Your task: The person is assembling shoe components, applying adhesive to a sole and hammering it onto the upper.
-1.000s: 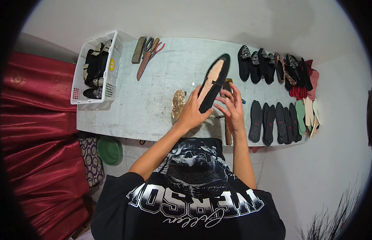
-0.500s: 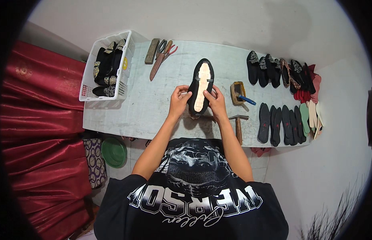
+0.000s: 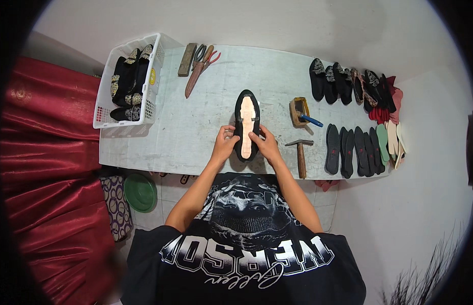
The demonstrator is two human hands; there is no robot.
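Between my hands is a black shoe [image 3: 247, 122], bottom side up, its toe pointing away from me. A pale tan strip runs down the middle of its underside, framed by the black edge of the upper. My left hand [image 3: 226, 144] grips the near part from the left, thumb on the underside. From the right, my right hand [image 3: 265, 144] holds it the same way. A hammer [image 3: 301, 157] with a wooden handle lies to the right of my right hand. Beyond the hammer stands a small yellowish container [image 3: 299, 109] with a blue-handled brush [image 3: 311, 120] across it.
A white plastic basket [image 3: 149, 94] of shoes stands at the table's left. Pliers [image 3: 212, 57], a sheathed tool [image 3: 195, 79] and a rectangular block [image 3: 186, 59] lie at the back. Black shoes [image 3: 318, 81] and black soles [image 3: 332, 147] line the right side.
The shoe has come down nearer to me and slightly left, with both hands still on it. The hammer now shows fully. The whole view has shifted slightly.
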